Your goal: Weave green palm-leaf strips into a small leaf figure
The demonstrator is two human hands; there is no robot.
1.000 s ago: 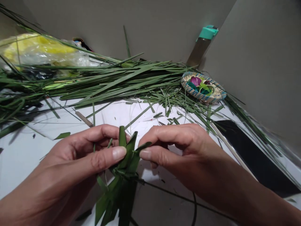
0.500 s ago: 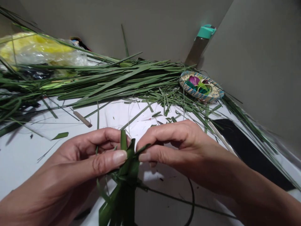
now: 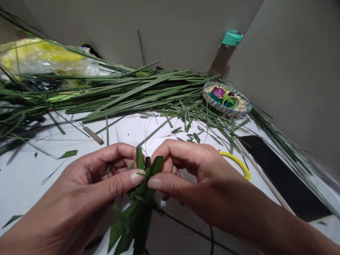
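Note:
A bundle of folded green leaf strips (image 3: pixel 140 209) is held upright between my two hands at the lower middle of the view. My left hand (image 3: pixel 103 184) pinches it from the left, thumb in front across the strips. From the other side, my right hand (image 3: pixel 186 170) grips a short upright strip end at the top with thumb and fingers. Three strip ends stick up between the thumbs. Below the thumbs the leaves fan downward, and a thin strand trails from the bundle to the lower right under my right arm. The backs of the strips are hidden by my fingers.
Long green leaves (image 3: pixel 127 88) lie heaped across the back of the white table (image 3: pixel 92 152). A woven basket (image 3: pixel 225 109), a bottle with a teal lid (image 3: pixel 225 53), a black flat panel (image 3: pixel 287 177), a yellow ring (image 3: pixel 243 164) and a plastic bag (image 3: pixel 47 60) surround them.
My right hand has shifted slightly left, closer to my left thumb. The right strip end, earlier slanting to the right, now stands upright. A yellow ring has come into view behind my right hand.

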